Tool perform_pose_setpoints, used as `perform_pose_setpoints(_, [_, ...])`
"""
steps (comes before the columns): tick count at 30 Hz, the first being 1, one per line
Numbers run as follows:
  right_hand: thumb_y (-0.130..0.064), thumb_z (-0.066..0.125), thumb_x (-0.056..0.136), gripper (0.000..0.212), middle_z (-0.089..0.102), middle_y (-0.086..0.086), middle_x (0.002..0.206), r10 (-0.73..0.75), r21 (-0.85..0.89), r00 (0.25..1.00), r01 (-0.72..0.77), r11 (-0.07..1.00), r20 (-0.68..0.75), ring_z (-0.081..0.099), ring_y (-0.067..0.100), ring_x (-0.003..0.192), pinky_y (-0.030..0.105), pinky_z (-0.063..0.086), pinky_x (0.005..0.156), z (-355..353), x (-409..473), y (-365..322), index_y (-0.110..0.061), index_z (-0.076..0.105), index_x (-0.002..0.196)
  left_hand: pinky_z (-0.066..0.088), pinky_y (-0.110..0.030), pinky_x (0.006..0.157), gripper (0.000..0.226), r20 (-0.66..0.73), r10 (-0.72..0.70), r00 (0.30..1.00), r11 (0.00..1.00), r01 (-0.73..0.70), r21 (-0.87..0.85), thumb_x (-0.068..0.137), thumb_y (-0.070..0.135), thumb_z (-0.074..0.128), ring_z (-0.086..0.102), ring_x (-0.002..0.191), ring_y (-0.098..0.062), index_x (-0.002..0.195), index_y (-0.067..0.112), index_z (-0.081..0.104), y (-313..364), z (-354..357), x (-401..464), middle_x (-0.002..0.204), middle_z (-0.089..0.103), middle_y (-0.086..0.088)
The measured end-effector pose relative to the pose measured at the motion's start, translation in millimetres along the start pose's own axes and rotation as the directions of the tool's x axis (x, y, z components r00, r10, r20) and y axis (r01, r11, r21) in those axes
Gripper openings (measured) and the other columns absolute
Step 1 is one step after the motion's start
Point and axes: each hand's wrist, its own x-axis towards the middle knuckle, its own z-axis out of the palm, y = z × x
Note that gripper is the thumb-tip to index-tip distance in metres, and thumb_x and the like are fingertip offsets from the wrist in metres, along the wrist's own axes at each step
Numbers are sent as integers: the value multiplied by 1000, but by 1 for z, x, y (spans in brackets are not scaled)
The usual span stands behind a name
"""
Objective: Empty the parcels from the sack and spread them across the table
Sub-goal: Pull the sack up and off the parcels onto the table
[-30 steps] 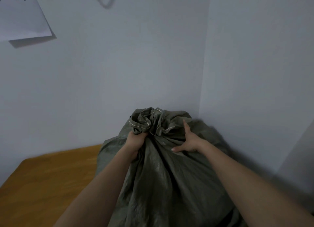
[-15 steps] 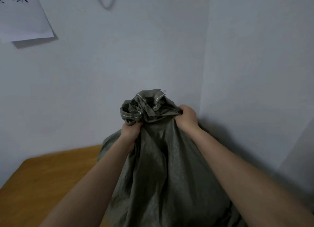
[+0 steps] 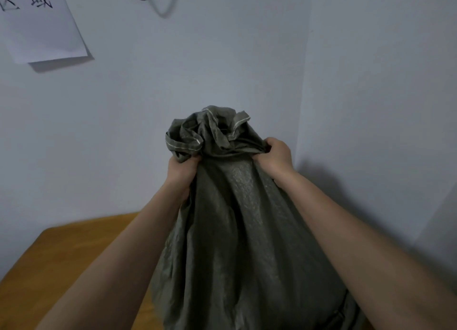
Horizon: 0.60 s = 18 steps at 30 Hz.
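The task looks barely begun. The sack (image 3: 237, 230), a grey-green woven one, stands in the far right part of the table (image 3: 74, 255), close to the corner where the two walls meet, and its bunched end is held up high. The left hand (image 3: 181, 170) grips the gathered cloth on the left of the bunch, fingers curled tight into the folds. The right hand (image 3: 275, 156) grips the cloth on the right, fingers and thumb clamped round a fistful of it. No parcels lie on the part of the table that shows, so by my reading nothing is out yet: the emptying and the spreading are both left to do.

Much is hidden. The contents of the sack cannot be seen at all; its body hangs in long folds and I cannot tell how full it is. Whether the bunched end is the mouth or the bottom is hard to say, though a pale hem runs along its edges. The bottom of the sack and the near right of the table are cut off by the frame and covered by the forearms. A sheet of paper (image 3: 42, 25) with large characters hangs on the far left wall, partly out of frame.
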Motion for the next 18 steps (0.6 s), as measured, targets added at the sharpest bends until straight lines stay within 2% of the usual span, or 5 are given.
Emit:
perform_pose_setpoints(2, [-14, 65, 81, 16, 62, 2, 88, 16, 40, 1000, -16, 999, -10, 58, 19, 85, 26, 42, 70, -1, 0, -2, -10, 63, 97, 55, -41, 87, 21, -12, 7, 1000, 1000, -7, 10, 82, 8, 68, 67, 95, -25, 103, 14, 67, 2, 5, 0, 103, 70, -8])
perform_pose_setpoints(5, [-10, 60, 77, 22, 69, 6, 93, 99, -12, 987, -98, 995, 126, 63, 24, 91, 28, 49, 79, 8, -5, 7, -12, 69, 97, 55, -41, 87, 24, 19, -27, 999, 995, 25, 92, 79, 4, 71, 68, 93, -26, 101, 11, 68, -13, 9, -10, 102, 71, -10])
perform_pose_setpoints(10, [-7, 56, 73, 23, 70, 7, 88, 128, 21, 954, -139, 990, 270, 65, 23, 86, 29, 52, 78, 8, -11, 3, -10, 69, 92, 53, -42, 92, 67, 419, -187, 889, 964, 83, 253, 54, 26, 94, 68, 102, -21, 115, 14, 67, -25, 9, -15, 111, 71, -5])
perform_pose_setpoints(15, [-9, 50, 54, 27, 63, 6, 73, 89, 82, 934, -125, 989, 345, 59, 23, 73, 28, 44, 64, 7, -20, -10, -6, 63, 78, 46, -26, 94, 42, 502, -181, 846, 911, -48, 410, 69, 24, 85, 60, 101, -4, 104, 31, 62, -29, 26, -29, 109, 65, 11])
perform_pose_setpoints(18, [-11, 49, 48, 15, 53, 4, 62, 52, 86, 908, -96, 992, 415, 51, 21, 66, 31, 37, 60, 7, -25, -13, -12, 56, 61, 47, -25, 94, 41, 478, -113, 871, 926, -82, 368, 72, 21, 83, 61, 99, -4, 109, 25, 66, -39, 34, -32, 109, 66, 9])
